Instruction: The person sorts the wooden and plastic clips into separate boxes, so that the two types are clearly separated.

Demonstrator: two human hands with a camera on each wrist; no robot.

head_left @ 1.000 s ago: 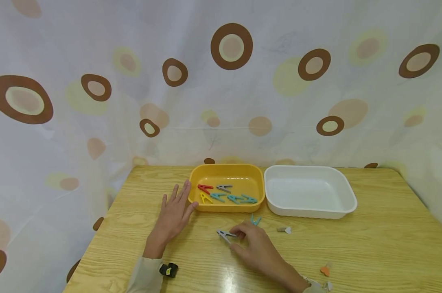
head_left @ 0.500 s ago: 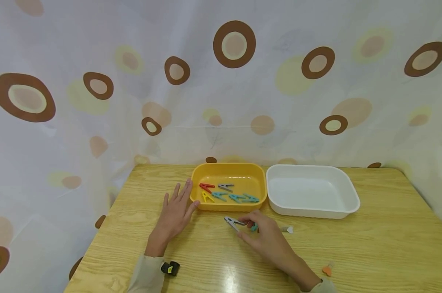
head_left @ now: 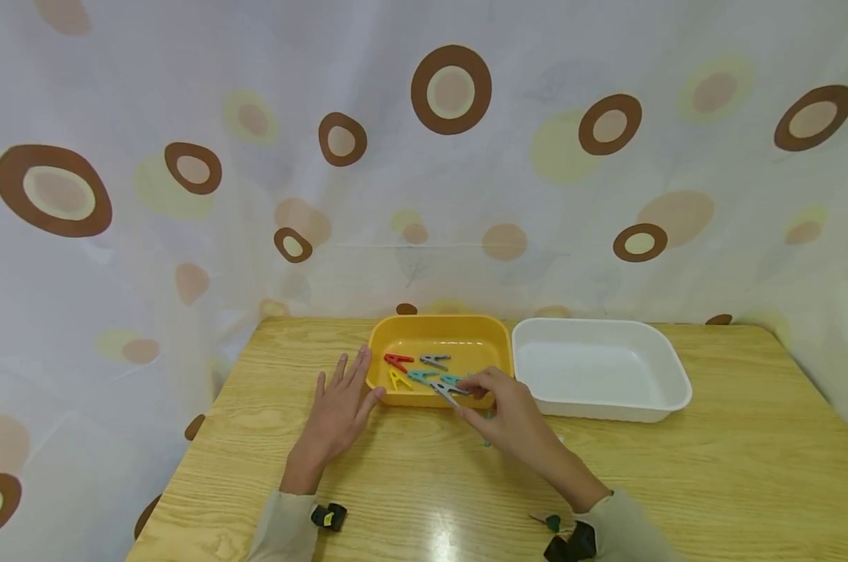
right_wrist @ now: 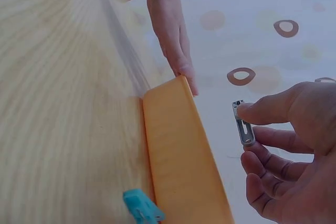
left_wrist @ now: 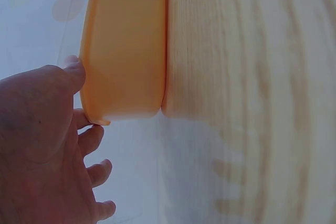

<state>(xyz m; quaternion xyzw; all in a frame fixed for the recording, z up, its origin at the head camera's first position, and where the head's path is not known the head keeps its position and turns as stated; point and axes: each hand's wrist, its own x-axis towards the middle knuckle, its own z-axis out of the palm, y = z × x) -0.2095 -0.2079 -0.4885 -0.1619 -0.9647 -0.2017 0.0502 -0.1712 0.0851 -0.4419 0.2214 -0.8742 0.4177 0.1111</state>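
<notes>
Lifted off the table since a second ago, a grey clip pinched in the right hand now hovers over the yellow tray's near rim, apparently about to join five clips inside; the left hand rests flat against the tray's left side.

The right hand pinches a grey clip. The tray just beyond it is yellow, with red, yellow, grey and teal clips inside. The tray to its right is white. The curtain has brown rings.
</notes>
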